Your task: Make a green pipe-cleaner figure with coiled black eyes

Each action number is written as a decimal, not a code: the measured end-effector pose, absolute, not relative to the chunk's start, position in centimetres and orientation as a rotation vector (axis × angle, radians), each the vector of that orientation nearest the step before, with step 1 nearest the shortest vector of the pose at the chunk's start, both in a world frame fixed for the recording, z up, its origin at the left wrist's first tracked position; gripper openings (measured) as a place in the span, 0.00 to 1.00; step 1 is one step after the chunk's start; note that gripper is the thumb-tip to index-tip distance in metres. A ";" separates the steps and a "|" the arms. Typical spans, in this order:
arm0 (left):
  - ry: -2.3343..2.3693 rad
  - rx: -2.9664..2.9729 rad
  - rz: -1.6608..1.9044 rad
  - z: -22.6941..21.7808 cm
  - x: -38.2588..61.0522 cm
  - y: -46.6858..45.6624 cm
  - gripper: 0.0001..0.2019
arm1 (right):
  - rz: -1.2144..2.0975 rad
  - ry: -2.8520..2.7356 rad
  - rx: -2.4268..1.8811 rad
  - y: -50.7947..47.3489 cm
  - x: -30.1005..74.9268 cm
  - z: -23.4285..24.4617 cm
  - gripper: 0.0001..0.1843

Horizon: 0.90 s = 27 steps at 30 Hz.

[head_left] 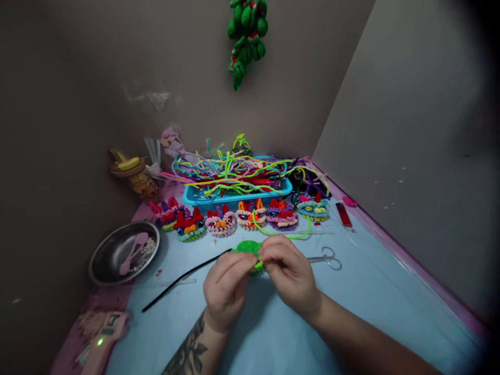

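Near the middle of the table, my left hand [227,285] and my right hand [291,273] meet with fingertips pinched. Between them is a green pipe-cleaner piece [248,246], coiled flat and round at the top; its lower part is mostly hidden by my fingers. A bright yellow-green pipe cleaner [281,236] loops up and over behind my right hand. From the left side of the piece a black pipe cleaner [183,277] stretches down across the table; whether it is attached I cannot tell. Scissors [331,258] lie just beyond my right hand.
Several colourful pipe-cleaner animal heads [221,221] stand in a row. Behind them a blue tray [238,198] overflows with pipe cleaners. On the left are a metal bowl [96,268] with white beads and a pink glue gun [102,344] with a green light. Walls enclose the table.
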<state>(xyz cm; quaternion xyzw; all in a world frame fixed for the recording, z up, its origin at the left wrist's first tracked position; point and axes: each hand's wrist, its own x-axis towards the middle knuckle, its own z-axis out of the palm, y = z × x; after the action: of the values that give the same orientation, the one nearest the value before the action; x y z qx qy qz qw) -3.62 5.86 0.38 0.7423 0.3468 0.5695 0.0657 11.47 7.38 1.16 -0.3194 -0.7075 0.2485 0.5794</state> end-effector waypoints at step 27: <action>1.139 2.266 1.838 0.6 -3.5 5.5 0.17 | 0.401 -1.690 -0.719 6.6 11.2 1.6 0.09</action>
<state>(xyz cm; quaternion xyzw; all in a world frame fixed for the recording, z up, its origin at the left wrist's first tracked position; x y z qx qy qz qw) -3.54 5.55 0.61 0.7235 0.3636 0.5868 0.0046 11.23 6.61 1.65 -0.3086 -0.7261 0.1723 0.5898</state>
